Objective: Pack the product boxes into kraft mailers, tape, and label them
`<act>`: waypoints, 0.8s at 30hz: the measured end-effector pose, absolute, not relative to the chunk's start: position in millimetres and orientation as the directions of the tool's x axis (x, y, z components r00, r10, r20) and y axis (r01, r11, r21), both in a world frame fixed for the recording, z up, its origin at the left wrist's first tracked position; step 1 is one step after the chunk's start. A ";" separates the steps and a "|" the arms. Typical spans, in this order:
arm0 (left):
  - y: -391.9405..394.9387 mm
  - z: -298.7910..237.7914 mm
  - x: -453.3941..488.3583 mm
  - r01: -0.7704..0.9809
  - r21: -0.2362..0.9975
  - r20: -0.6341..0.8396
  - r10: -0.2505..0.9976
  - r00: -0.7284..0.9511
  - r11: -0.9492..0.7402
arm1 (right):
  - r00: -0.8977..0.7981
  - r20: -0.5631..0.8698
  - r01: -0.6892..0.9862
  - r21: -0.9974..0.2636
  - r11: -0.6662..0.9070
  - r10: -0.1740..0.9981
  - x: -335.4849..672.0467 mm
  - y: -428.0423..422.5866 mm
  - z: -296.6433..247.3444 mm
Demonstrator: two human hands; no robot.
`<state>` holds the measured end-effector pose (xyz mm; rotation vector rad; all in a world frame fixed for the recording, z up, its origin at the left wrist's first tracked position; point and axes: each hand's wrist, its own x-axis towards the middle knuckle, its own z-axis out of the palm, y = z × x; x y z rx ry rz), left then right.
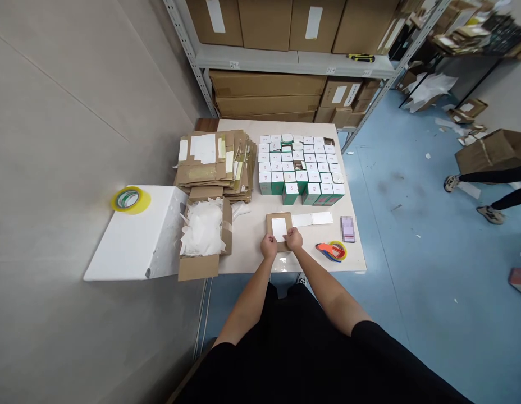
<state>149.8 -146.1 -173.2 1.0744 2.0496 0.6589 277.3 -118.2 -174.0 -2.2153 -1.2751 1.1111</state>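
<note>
A small brown cardboard box (288, 222) lies near the front edge of the table, with a white label (279, 227) on its top face. My left hand (269, 247) is closed at the box's lower left edge, fingertips close to the label's corner. On the other side, my right hand (293, 239) pinches at the label's lower right edge, its thumb and fingers over the cardboard. The exact contact of the fingertips is too small to make out. Just right of the box lies a strip of white labels (312, 219).
Several white-and-green boxes (313, 193) stand in rows behind. Flattened cardboard (205, 168) and an open carton of white packing (204, 227) are at left. An orange tape dispenser (330, 249) and purple pack (347, 229) lie right. A yellow tape roll (131, 200) tops a white block.
</note>
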 end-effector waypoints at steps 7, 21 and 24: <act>-144.3 -181.4 152.6 0.582 0.629 -0.366 0.857 -0.364 0.516 | 0.276 -0.474 0.621 -0.577 -0.531 0.837 277.1 -116.2 -180.1; -144.3 -178.3 140.9 0.874 0.475 -0.266 0.963 0.032 0.102 | 0.266 -0.475 0.777 -0.410 -0.478 0.839 298.2 -116.2 -189.3; -153.2 -180.8 143.9 0.875 0.484 -0.276 0.950 0.147 0.005 | 0.288 -0.426 0.727 -0.486 -0.485 0.858 297.9 -128.3 -194.2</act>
